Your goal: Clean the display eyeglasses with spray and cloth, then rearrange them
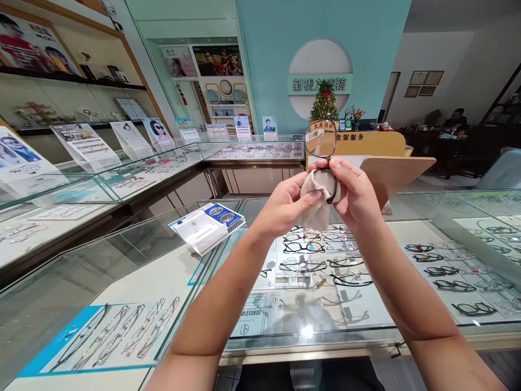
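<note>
Both my hands are raised over the glass display counter, holding a pair of eyeglasses (pixel 321 140) turned on end, with one round lens uppermost. My left hand (pixel 288 203) pinches a light beige cloth (pixel 315 214) around the lower lens, its thumb pressed on the cloth. My right hand (pixel 353 190) grips the frame near the bridge between thumb and fingers, with the dark rim beside its palm. The cloth hides most of the lower lens and some fingertips. A small sticker shows on the upper lens.
Below my hands, a glass counter (pixel 293 320) holds rows of eyeglasses. On it at left stands a folded card (pixel 207 225). A wooden board (pixel 396 174) and yellow cashier desk (pixel 372 141) lie beyond. A person (pixel 458 119) sits at the far right.
</note>
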`<action>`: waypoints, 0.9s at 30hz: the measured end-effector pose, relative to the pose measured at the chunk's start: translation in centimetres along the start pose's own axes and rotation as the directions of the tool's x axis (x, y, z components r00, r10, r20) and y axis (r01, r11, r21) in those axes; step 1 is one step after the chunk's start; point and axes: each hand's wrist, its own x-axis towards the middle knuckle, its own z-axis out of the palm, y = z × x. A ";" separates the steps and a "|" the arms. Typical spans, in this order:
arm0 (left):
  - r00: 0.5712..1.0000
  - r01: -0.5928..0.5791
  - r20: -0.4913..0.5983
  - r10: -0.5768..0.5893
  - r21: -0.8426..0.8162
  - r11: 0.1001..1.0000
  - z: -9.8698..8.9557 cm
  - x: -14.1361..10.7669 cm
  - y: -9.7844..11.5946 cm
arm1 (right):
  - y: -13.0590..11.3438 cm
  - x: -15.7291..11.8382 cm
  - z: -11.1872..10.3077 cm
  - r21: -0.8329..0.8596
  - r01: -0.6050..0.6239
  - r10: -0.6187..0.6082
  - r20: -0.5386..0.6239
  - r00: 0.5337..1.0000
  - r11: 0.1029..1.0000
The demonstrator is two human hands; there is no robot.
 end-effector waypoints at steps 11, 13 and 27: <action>0.937 -0.075 -0.335 0.096 0.074 0.994 1.4 0.7 -1.5 | 0.5 0.1 0.8 0.029 -0.101 0.100 0.033 0.994 0.994; 0.960 -0.079 -0.264 0.094 0.067 0.995 0.9 0.7 -1.5 | 0.5 0.4 0.2 0.045 -0.114 0.113 0.020 0.993 0.992; 0.950 -0.064 -0.298 0.097 0.118 0.991 0.6 0.8 -2.0 | 1.2 0.6 0.1 0.065 -0.150 0.147 0.051 0.988 0.987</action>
